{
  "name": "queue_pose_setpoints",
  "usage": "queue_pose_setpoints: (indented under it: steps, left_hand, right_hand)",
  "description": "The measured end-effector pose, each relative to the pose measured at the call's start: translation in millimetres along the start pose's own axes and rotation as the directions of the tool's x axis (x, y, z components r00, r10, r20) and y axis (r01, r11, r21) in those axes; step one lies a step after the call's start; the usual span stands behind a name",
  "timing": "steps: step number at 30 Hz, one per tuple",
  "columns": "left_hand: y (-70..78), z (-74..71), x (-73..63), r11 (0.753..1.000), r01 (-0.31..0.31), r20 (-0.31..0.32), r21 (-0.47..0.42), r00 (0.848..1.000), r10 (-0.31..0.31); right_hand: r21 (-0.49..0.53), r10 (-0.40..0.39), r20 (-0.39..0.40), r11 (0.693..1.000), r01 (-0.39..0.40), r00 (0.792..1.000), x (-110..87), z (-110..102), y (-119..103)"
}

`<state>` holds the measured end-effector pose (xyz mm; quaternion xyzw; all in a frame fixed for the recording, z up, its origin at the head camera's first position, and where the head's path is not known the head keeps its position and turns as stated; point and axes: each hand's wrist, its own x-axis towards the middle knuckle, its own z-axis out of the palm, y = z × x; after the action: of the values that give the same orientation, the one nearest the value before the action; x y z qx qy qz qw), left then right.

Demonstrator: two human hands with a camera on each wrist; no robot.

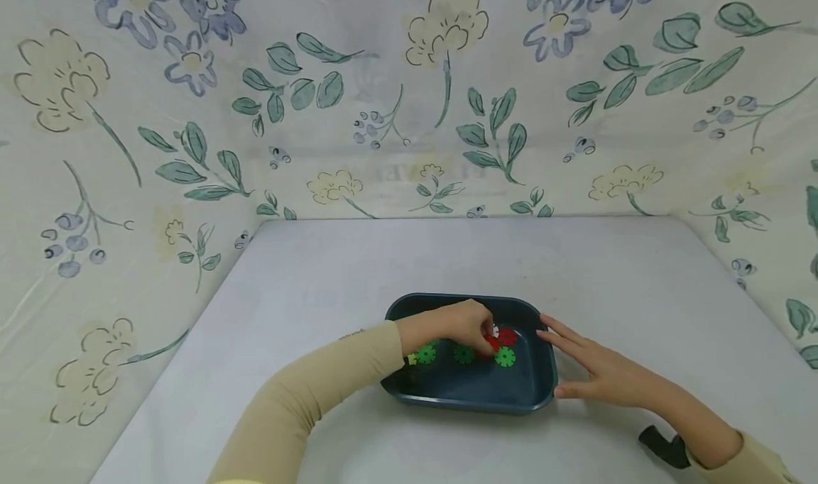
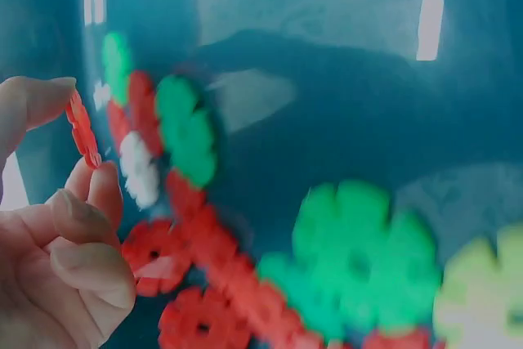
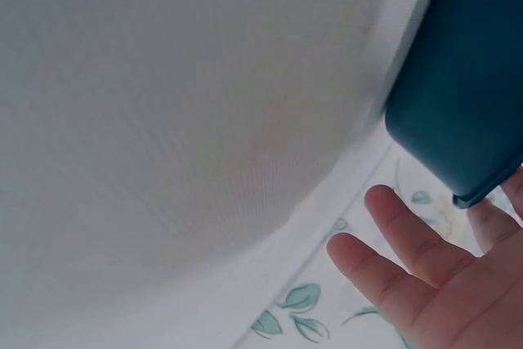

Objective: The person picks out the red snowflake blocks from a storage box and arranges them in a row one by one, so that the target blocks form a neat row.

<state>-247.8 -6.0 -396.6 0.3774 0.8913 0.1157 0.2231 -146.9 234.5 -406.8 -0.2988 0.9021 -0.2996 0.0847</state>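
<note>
- One left hand is pinching one red disc.
- One right hand, fingers apart, is touching one tray, lower centre.
- I'm counting at least three green discs.

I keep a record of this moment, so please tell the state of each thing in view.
Tray: upright, uncovered
Held red piece: pinched between fingertips
Left hand: pinching that piece
Right hand: fingers spread, at the tray's end
Other red pieces: in the tray
Green pieces: in the tray
White piece: in the tray
Yellow piece: in the tray
</note>
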Motion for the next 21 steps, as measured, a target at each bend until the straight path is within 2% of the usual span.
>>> queue_pose_setpoints:
  steps: [5, 9, 14, 18, 21]
  left_hand:
    - [-7.9, -22.8, -16.2, 1.000, 0.011, -0.022, -0.022, 1.000, -0.011]
    - [-16.5, -48.8, -29.0, 0.998, 0.015, -0.094, -0.059, 0.995, -0.021]
    - [-36.1, -77.8, -41.3, 0.995, 0.041, -0.204, -0.094, 0.977, -0.059]
    - [-58.6, -92.0, -50.1, 0.989, 0.095, -0.258, -0.112, 0.958, -0.121]
    - [-76.4, -98.8, -56.5, 0.981, 0.141, -0.303, -0.134, 0.937, -0.176]
  right_hand:
    - [0.004, 0.009, -0.001, 1.000, -0.009, 1.000, 1.0, 0.7, -0.2]
    - [0.008, 0.004, 0.007, 1.000, -0.004, 1.000, 0.9, 0.4, -2.4]
    - [0.007, 0.010, 0.014, 1.000, -0.010, 1.000, 0.8, -0.3, -4.7]
    - [0.000, 0.016, 0.008, 1.000, -0.016, 1.000, 0.6, 0.0, -4.1]
    - [-0.011, 0.005, 0.004, 1.000, -0.005, 1.000, 0.7, 0.2, -3.5]
